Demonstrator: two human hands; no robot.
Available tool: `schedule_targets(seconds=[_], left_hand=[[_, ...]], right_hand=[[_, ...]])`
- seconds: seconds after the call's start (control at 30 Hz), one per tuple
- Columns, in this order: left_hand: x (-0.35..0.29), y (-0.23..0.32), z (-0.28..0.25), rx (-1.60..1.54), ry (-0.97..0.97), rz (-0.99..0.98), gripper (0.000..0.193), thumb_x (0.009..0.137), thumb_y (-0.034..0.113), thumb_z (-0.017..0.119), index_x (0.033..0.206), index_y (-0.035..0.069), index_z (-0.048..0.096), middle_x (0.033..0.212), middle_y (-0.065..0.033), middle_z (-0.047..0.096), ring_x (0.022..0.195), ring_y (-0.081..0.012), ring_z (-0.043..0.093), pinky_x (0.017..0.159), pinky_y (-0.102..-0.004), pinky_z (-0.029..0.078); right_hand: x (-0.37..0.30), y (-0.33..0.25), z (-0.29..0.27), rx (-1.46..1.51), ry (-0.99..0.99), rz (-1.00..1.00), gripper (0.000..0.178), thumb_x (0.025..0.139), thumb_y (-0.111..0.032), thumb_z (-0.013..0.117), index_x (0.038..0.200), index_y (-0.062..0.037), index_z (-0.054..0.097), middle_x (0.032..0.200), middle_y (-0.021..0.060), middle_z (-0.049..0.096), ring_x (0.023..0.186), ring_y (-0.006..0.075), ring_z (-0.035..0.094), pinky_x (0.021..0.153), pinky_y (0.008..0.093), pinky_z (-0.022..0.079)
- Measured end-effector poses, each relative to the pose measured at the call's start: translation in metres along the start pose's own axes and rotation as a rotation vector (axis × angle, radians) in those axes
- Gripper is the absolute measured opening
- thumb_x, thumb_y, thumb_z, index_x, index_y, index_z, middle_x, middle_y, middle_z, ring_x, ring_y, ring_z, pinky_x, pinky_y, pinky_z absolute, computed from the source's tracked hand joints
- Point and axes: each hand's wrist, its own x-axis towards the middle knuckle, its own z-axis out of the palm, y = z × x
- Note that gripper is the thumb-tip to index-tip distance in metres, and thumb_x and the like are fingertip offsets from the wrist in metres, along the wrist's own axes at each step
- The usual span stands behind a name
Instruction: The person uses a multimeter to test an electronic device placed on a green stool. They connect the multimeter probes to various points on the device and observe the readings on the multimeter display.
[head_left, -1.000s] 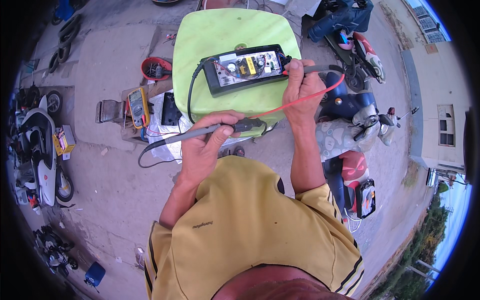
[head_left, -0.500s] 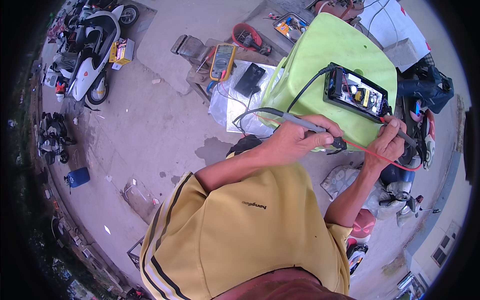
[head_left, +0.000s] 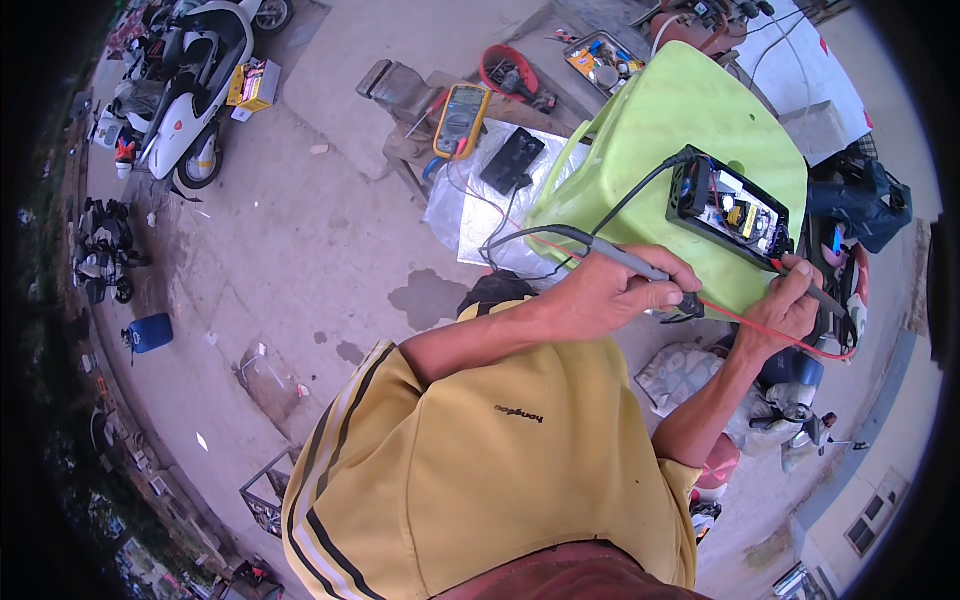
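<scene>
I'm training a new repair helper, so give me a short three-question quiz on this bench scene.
1. True or false: the opened black power adapter lies on the green plastic stool.
2. Which hand holds the probe with the red lead? A left hand B right hand
3. Fill in: the yellow multimeter lies on a low ___ bench, apart from both hands.

Key: 1 true; 2 B; 3 wooden.

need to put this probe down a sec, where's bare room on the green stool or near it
The stool top is bare left of the open charger, toward the meter. The concrete left of the foil sheet is open too. It is crowded by the right hand, with leads and scooters close.
</scene>
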Motion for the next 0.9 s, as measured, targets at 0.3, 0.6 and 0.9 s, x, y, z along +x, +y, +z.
schedule_targets(seconds=[0.3, 0.6, 0.9], left_hand=[[-0.001, -0.001, 0.002, -0.137, 0.062, 0.020, 0.020, 0.102, 0.004, 0.061, 0.119, -0.004, 0.065, 0.124, -0.0183, 0.068, 0.112, -0.0233, 0.067, 0.090, -0.0348, 0.061], [0.003, -0.006, 0.000, -0.045, 0.065, 0.063, 0.017, 0.100, 0.003, 0.061, 0.114, -0.006, 0.065, 0.120, -0.0227, 0.068, 0.104, -0.0241, 0.070, 0.085, -0.0348, 0.064], [0.000, -0.004, 0.004, -0.018, 0.092, 0.039, 0.018, 0.101, 0.007, 0.063, 0.114, -0.006, 0.066, 0.118, -0.0213, 0.069, 0.103, -0.0243, 0.071, 0.084, -0.0353, 0.064]], right_hand=[[-0.002, -0.008, 0.009, 0.162, 0.066, -0.060, 0.029, 0.105, -0.020, 0.063, 0.090, 0.0044, 0.067, 0.077, 0.0063, 0.067, 0.065, 0.0098, 0.057, 0.059, 0.0263, 0.045], [-0.007, 0.007, 0.003, 0.248, 0.148, -0.097, 0.026, 0.107, -0.019, 0.057, 0.094, 0.0014, 0.068, 0.075, 0.0089, 0.069, 0.064, 0.0138, 0.061, 0.060, 0.0287, 0.047], [-0.004, -0.005, 0.004, 0.193, 0.080, -0.102, 0.022, 0.105, -0.014, 0.059, 0.093, 0.0013, 0.069, 0.078, 0.0103, 0.070, 0.065, 0.0177, 0.064, 0.062, 0.0308, 0.049]])
